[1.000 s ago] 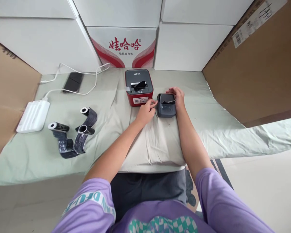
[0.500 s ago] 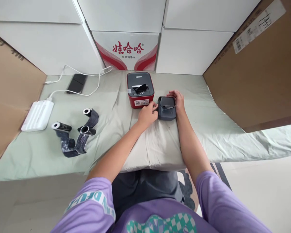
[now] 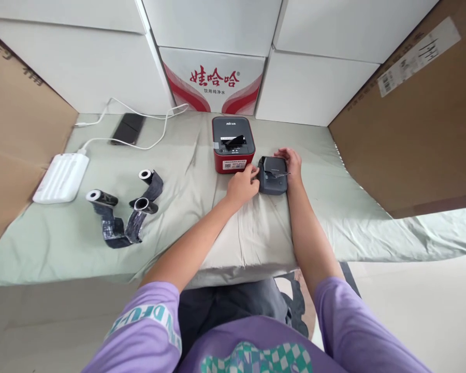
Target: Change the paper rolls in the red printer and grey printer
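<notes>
A small dark grey label printer [image 3: 272,184] rests on the cloth-covered table, a dark strip lying crumpled on its top. My left hand [image 3: 242,185] is at its left side, the fingers curled in against the edge. Around the far right corner of the same printer, my right hand [image 3: 293,165] is closed, with part of its fingers hidden behind it. Just left and behind stands a larger red-and-black printer [image 3: 233,147], with a black strip sticking out of its top slot and a white label on its front. My left fingertips are close to that label.
Black ribbon rolls [image 3: 129,207] with unwound film lie to the left. A white power bank [image 3: 62,178], a cable [image 3: 140,147] and a dark phone [image 3: 128,128] lie beyond. White boxes [image 3: 213,77] line the back; brown cardboard [image 3: 407,140] stands at both sides.
The view has shifted slightly, so the things on the table appear a little further right. Both hands keep their places at the small printer, which has not visibly moved on the cloth.
</notes>
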